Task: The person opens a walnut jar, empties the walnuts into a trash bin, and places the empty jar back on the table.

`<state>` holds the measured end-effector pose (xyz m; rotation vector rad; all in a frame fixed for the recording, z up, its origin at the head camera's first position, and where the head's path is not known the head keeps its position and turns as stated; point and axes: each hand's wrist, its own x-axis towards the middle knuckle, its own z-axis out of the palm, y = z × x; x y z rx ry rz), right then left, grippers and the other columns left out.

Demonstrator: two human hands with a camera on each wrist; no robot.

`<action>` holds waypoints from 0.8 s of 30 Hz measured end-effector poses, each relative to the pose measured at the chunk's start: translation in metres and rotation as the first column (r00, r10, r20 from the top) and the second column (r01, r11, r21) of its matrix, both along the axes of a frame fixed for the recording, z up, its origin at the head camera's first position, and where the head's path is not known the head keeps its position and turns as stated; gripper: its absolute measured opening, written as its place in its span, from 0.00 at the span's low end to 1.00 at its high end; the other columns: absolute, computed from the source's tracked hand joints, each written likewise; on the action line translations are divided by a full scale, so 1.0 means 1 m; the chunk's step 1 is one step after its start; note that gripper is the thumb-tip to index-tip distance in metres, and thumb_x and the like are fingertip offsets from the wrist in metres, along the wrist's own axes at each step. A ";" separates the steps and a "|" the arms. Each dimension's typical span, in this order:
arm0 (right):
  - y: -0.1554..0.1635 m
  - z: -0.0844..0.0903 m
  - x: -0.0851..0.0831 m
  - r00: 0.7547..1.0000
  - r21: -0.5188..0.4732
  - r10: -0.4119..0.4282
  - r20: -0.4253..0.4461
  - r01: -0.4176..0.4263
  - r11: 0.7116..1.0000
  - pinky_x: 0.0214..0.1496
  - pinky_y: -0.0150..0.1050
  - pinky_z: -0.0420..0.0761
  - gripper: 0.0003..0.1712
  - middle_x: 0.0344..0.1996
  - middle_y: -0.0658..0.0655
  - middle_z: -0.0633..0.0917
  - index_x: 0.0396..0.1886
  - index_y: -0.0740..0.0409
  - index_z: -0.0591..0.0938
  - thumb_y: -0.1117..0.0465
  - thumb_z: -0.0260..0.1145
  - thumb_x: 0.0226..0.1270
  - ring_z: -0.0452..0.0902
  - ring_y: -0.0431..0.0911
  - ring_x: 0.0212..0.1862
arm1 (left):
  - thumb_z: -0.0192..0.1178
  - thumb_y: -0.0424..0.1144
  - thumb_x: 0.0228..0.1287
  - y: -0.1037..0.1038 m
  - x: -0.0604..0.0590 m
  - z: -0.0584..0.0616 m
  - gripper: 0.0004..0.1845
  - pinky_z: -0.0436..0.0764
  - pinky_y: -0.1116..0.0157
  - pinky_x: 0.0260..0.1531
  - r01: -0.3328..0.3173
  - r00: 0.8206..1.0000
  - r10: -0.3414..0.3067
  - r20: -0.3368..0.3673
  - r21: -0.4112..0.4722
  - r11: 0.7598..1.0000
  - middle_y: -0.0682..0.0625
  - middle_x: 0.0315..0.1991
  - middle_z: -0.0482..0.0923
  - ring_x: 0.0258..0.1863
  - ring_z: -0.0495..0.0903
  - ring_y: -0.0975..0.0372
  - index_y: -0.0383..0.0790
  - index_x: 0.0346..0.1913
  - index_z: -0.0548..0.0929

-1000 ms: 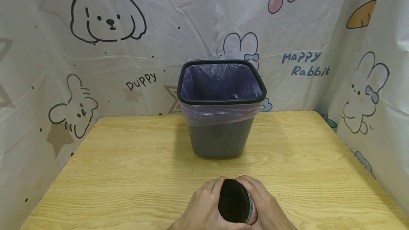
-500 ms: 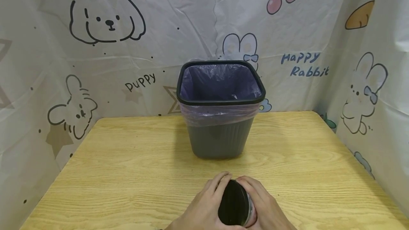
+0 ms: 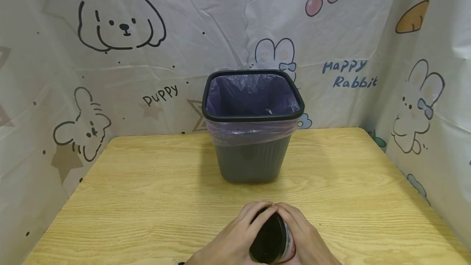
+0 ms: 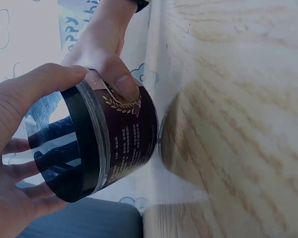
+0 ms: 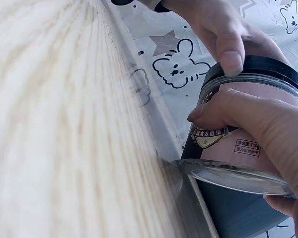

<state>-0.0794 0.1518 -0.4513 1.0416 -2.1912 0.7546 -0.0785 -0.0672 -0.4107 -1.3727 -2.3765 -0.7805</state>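
So your jar (image 3: 272, 238) was on your side of the bin (image 3: 252, 162), a bit to the right of its centre line, with both hands on it, so neither one was nearer. Its long axis was tipped over rather than upright: the black lid (image 4: 84, 139) faced your left hand (image 3: 233, 236) and the clear base pointed toward your right hand (image 3: 307, 234). Basically you had one hand per end. Your left gripped the lid, fingers arched over it, while your right was wrapped round the body with the thumb across the label (image 4: 134, 131). Lid was on. Couldn't tell if the base touched the tabletop (image 3: 147, 191) or hung just off it.

As for containers: the bin stood upright beyond your hands, mouth up, with a purplish liner (image 3: 254, 132) folded over its outside below the dark rim. Inside I could only make out liner plus a small pale patch, maybe just crumpled plastic. What was in the jar, no idea, since the label, lid and your fingers covered too much.
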 end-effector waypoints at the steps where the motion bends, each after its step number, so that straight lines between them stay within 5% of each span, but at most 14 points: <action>1: 0.000 0.000 0.000 1.000 0.000 0.000 -0.001 0.000 1.000 0.61 0.27 0.68 0.62 0.59 0.58 0.74 0.66 0.62 0.70 0.30 0.77 0.35 0.74 0.49 0.56 | 0.70 0.61 0.49 0.000 0.000 0.000 0.56 0.73 0.61 0.58 0.000 1.000 0.000 0.014 -0.005 1.000 0.45 0.68 0.60 0.65 0.63 0.58 0.40 0.75 0.54; 11: 0.000 0.001 0.003 0.998 0.010 -0.019 0.061 0.018 1.000 0.59 0.28 0.70 0.62 0.59 0.57 0.74 0.67 0.61 0.69 0.31 0.78 0.34 0.73 0.49 0.56 | 0.70 0.61 0.49 -0.002 0.000 0.000 0.55 0.73 0.62 0.58 0.001 0.999 0.000 0.039 -0.016 1.000 0.45 0.68 0.59 0.65 0.64 0.58 0.42 0.75 0.54; 19: 0.000 0.002 0.005 0.991 0.012 -0.028 0.133 0.026 1.000 0.48 0.46 0.81 0.62 0.60 0.55 0.73 0.68 0.58 0.67 0.33 0.79 0.34 0.72 0.47 0.57 | 0.70 0.62 0.50 -0.002 0.000 -0.002 0.54 0.74 0.63 0.57 -0.011 0.999 0.011 0.030 -0.001 1.000 0.45 0.67 0.61 0.64 0.65 0.59 0.42 0.74 0.56; 24: -0.001 0.002 0.004 0.991 -0.004 -0.021 0.130 0.022 1.000 0.49 0.43 0.80 0.63 0.60 0.54 0.73 0.68 0.58 0.67 0.33 0.80 0.33 0.72 0.46 0.57 | 0.70 0.62 0.49 -0.003 0.000 -0.003 0.54 0.74 0.63 0.56 -0.009 0.999 0.008 0.048 0.006 1.000 0.45 0.67 0.61 0.64 0.64 0.59 0.42 0.74 0.56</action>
